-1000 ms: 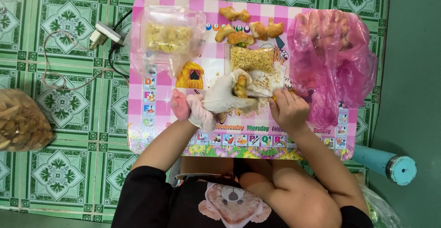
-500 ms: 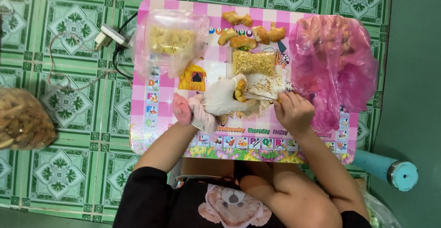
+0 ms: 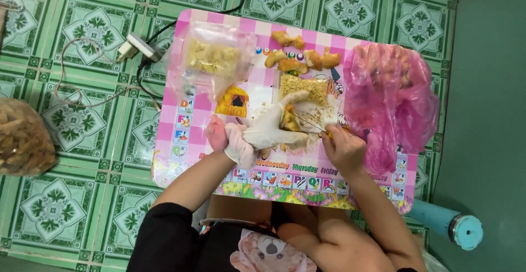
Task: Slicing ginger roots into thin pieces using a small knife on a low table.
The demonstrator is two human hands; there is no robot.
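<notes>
Head view, one entry: my left hand (image 3: 263,132), in a white glove, clasps a breaded piece (image 3: 289,119) over the crumb pile (image 3: 303,88) on the pink table (image 3: 189,135). My right hand (image 3: 342,148) pinches a thin skewer (image 3: 312,123) whose tip touches that piece. Done, as I judge it: five coated pieces (image 3: 300,58) lined along the far edge. Left: stock in the pink bag (image 3: 392,99) and clear bag (image 3: 213,58). Off-table: charger (image 3: 137,47), blue bottle (image 3: 449,225), snack sack (image 3: 22,137).
</notes>
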